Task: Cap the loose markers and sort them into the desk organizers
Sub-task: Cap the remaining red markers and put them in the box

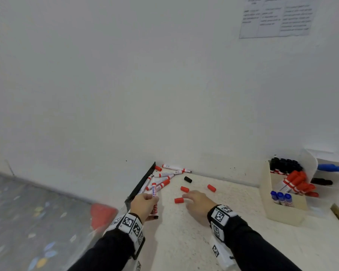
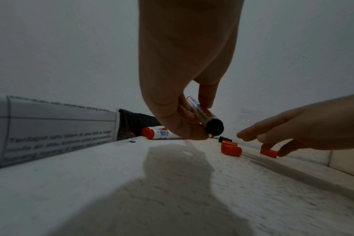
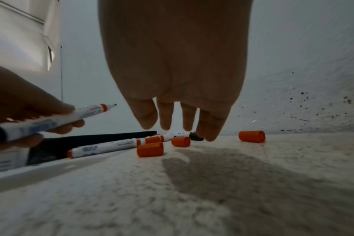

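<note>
My left hand (image 1: 145, 204) grips an uncapped white marker (image 1: 154, 192) with red print and a black end plug (image 2: 214, 127), its tip (image 3: 111, 105) pointing away from me. My right hand (image 1: 196, 200) hovers low over the table with straight, spread fingers (image 3: 166, 118), holding nothing. Its fingertips are just right of a loose red cap (image 1: 178, 200). Two more red caps (image 1: 184, 189) (image 1: 211, 188) and a black cap (image 1: 187, 179) lie beyond. Several uncapped markers (image 1: 162, 180) lie heaped at the table's far left corner.
A beige organizer box (image 1: 282, 212) at the right holds black, red and blue capped markers. Behind it a white organizer (image 1: 311, 163) has blue and black markers lying in it. A white wall runs along the back. The table's left edge (image 1: 141, 184) drops to the floor.
</note>
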Motion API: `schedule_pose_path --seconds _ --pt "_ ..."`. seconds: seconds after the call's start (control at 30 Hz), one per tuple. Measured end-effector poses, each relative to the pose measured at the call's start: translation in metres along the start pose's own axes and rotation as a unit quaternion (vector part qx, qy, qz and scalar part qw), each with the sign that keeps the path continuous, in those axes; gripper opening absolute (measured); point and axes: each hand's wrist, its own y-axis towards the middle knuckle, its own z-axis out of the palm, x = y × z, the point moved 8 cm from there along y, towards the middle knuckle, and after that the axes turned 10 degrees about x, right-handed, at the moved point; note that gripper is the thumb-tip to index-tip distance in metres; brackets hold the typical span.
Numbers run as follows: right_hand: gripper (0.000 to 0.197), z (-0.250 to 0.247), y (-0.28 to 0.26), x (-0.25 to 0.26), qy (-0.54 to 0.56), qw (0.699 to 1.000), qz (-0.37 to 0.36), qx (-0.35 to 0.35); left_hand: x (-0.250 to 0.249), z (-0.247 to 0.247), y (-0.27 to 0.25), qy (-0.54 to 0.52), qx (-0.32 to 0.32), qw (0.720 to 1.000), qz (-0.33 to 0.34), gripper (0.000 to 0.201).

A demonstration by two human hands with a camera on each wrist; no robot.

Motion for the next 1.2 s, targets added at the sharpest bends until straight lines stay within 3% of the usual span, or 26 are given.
schedule_pose_path --seconds 0.17,0.33,0.5,0.73,0.8,0.9,1.0,1.07,1.13,1.2 --pt "0.048 -0.016 0.037 -0.013 -0.011 0.996 0.061 -0.068 0.002 -0.002 0.012 0.036 0.001 0.999 0.000 0.023" --pt "0.048 -0.026 0.068 -0.027 -0.061 0.996 0.066 -0.018 -0.002 0.006 0.024 0.084 -0.004 0.996 0.020 0.021" --pt "0.048 -0.026 0.080 -0.027 -0.075 0.994 0.075 0.007 -0.009 0.015 0.037 0.174 0.008 0.981 0.082 0.015" --pt "0.036 -0.041 0.074 -0.027 -0.098 0.989 0.093 -0.065 -0.011 0.027 0.040 0.220 0.029 0.970 0.101 0.021" --pt "0.033 -0.046 0.067 -0.026 -0.072 0.989 0.098 -0.089 -0.011 0.030 0.038 0.222 0.029 0.969 0.102 0.018" --pt "0.011 -0.064 0.049 -0.027 0.007 0.980 0.081 -0.183 -0.010 0.034 0.036 0.235 0.030 0.966 0.100 0.014" --pt "0.017 -0.079 0.028 -0.029 0.086 0.963 0.030 -0.253 -0.013 0.041 0.033 0.271 0.029 0.956 0.109 0.020" --pt "0.003 -0.083 0.014 -0.024 0.144 0.958 -0.029 -0.245 -0.017 0.049 0.032 0.287 0.028 0.950 0.121 0.023" --pt "0.018 -0.083 0.003 -0.026 0.172 0.957 -0.052 -0.229 -0.021 0.061 0.029 0.301 0.031 0.944 0.132 0.023" --pt "0.017 -0.084 -0.011 -0.032 0.191 0.950 -0.053 -0.240 -0.025 0.076 0.027 0.313 0.038 0.938 0.146 0.023"
